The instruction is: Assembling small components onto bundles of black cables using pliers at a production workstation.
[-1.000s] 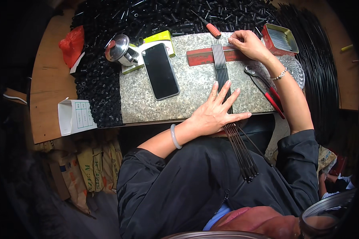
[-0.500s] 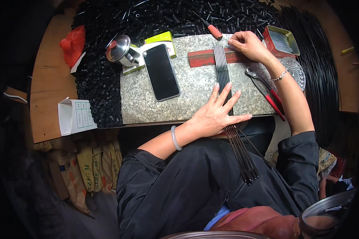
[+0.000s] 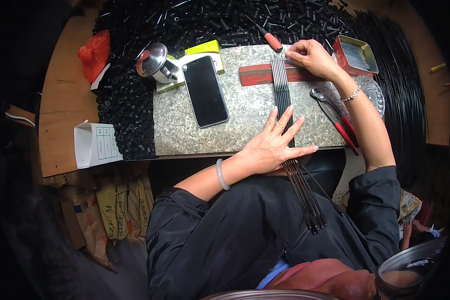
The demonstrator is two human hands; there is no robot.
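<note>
A row of thin black rods (image 3: 283, 100) with pale metallic far ends lies side by side across the worktop, the near ends reaching over my lap. My left hand (image 3: 272, 145) rests flat on them at the worktop's near edge, fingers spread. Beneath their far ends lies a worn red bar (image 3: 255, 75). At those tips my right hand (image 3: 312, 57) has thumb and forefinger pinched together; what is between them, if anything, is too small to make out. A screwdriver with a red handle (image 3: 273, 42) lies just beyond. Red-handled pliers (image 3: 345, 132) lie to the right of the rods.
A phone (image 3: 205, 92), a lidded metal cup (image 3: 155, 62) and a yellow-green box (image 3: 205, 48) are at left. To the right stand a red tin (image 3: 352, 55) of thin pieces and a clear dish (image 3: 374, 95). Black tubular parts (image 3: 210, 22) heap along the back; long black rods (image 3: 395, 85) line the right.
The whole view has shifted slightly. Both hands keep almost the same pose, the left spread on the rods and the right pinched at their far tips.
</note>
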